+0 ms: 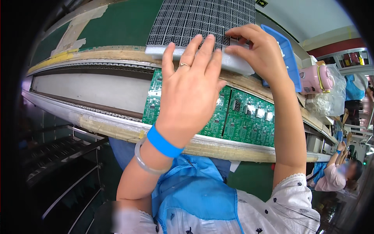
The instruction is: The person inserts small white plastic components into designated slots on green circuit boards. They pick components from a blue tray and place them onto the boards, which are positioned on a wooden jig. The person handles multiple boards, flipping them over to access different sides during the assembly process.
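A block of white foam [165,50] carries rows of black digit displays [194,17] on the far side of the conveyor. My left hand [191,91] is open, its fingers stretched out over the near edge of the foam and the closest row. At the right end of that row, my right hand [263,50] has its thumb and forefinger bent around a digit display, which the fingers partly hide. Below my hands lie green circuit boards [249,128] in the conveyor track. One display [237,104] sits on the right board; my left hand covers part of the left board.
A blue bin [290,58] stands right of the foam, with a pink container [316,79] and a clear plastic bag [331,97] beyond it. Conveyor rails [97,124] run across in front of me. A dark rack [66,156] stands lower left. Another person [331,173] works at far right.
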`<state>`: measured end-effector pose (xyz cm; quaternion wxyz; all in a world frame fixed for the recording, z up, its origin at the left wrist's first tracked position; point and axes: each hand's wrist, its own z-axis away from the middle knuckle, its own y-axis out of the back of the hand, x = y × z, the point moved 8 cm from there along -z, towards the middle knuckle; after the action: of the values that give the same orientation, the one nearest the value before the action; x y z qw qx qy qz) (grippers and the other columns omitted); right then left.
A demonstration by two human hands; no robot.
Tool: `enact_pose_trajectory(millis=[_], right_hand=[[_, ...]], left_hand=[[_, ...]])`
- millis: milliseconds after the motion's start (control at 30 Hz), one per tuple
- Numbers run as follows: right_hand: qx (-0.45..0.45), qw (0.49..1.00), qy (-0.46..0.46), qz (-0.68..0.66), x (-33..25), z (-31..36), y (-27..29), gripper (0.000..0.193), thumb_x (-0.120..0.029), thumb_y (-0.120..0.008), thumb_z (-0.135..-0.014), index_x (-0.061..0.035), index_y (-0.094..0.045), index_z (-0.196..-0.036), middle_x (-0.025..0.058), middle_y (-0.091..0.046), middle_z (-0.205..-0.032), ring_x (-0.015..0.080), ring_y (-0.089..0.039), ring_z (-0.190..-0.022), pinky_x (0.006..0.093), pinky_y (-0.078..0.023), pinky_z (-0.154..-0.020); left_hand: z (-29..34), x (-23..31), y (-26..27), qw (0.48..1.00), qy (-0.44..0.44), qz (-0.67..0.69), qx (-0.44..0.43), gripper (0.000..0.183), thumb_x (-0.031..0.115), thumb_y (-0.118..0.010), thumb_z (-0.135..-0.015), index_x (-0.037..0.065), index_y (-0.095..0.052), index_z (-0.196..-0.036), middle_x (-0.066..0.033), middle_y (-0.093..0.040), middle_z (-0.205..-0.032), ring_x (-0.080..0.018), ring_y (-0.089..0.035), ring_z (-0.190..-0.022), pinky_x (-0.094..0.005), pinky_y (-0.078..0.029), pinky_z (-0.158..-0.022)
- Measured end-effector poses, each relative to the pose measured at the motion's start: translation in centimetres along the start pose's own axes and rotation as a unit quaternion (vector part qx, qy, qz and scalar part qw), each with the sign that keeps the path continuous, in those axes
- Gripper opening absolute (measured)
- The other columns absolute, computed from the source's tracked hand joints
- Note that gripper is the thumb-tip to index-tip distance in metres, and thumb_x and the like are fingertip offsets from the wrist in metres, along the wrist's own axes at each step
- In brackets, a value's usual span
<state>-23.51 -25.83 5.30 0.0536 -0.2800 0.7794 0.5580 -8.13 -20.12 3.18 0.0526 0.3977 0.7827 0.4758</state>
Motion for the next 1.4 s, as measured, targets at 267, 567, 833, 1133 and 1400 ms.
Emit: enact_pose_trajectory(millis=[267, 567, 833, 1133, 1400], right_hand=[[0.095, 0.957, 0.202, 0.184, -2.3, 1.2, -0.6, 0.014, -0.016, -0.073, -0.087, -0.0054, -0.075, -0.096, 0.0074, -0.072, -0.095, 0.0279, -0.072, -0.083, 0.037, -0.06, -0.071], [0.21, 0.968, 0.123, 0.056, -7.1, 11.5, 4.9, 0.022, -0.007, -0.078, -0.082, -0.0052, -0.077, -0.104, 0.0106, -0.075, -0.097, 0.0262, -0.071, -0.082, 0.0352, -0.057, -0.068], [0.117, 0.993, 0.015, -0.016, -8.3, 24.2, 6.1, 0.035, -0.012, -0.088, -0.068, -0.0064, -0.075, -0.1, 0.0093, -0.074, -0.109, 0.0246, -0.07, -0.087, 0.0368, -0.048, -0.072], [0.108, 0.98, -0.083, -0.146, -4.8, 29.8, 8.1, 0.029, -0.004, -0.087, -0.067, -0.0042, -0.076, -0.094, 0.01, -0.076, -0.096, 0.0263, -0.071, -0.086, 0.0377, -0.053, -0.075], [0.074, 0.992, -0.097, 0.02, 1.7, 29.0, 7.2, 0.027, 0.0, -0.083, -0.071, -0.0041, -0.077, -0.097, 0.009, -0.075, -0.101, 0.0274, -0.071, -0.093, 0.037, -0.057, -0.079]], left_hand=[[0.0, -0.6, -1.1, 0.999, -0.011, -0.05, -0.001, 0.048, 0.024, -0.072, -0.09, 0.006, -0.063, -0.134, -0.0107, -0.06, -0.143, -0.0273, -0.051, -0.138, -0.0618, -0.022, -0.119], [3.7, 2.4, -1.0, 0.807, 0.221, 0.548, -0.019, 0.031, 0.013, -0.066, -0.1, -0.002, -0.065, -0.127, -0.0126, -0.07, -0.124, -0.0219, -0.066, -0.114, -0.0366, -0.052, -0.096], [12.2, 11.4, -6.7, 0.455, 0.364, 0.775, -0.245, 0.035, 0.003, -0.067, -0.099, -0.003, -0.06, -0.133, -0.0091, -0.073, -0.114, -0.0118, -0.067, -0.104, -0.026, -0.055, -0.089], [11.8, 15.6, -7.2, 0.617, 0.275, 0.657, -0.335, 0.037, 0.005, -0.071, -0.095, 0.0, -0.061, -0.13, -0.0094, -0.073, -0.104, -0.0154, -0.068, -0.096, -0.0289, -0.054, -0.083], [9.1, 16.5, -5.8, 0.94, -0.127, 0.29, -0.127, 0.032, 0.016, -0.079, -0.081, 0.003, -0.071, -0.11, -0.0093, -0.069, -0.116, -0.03, -0.063, -0.11, -0.0452, -0.047, -0.093]])
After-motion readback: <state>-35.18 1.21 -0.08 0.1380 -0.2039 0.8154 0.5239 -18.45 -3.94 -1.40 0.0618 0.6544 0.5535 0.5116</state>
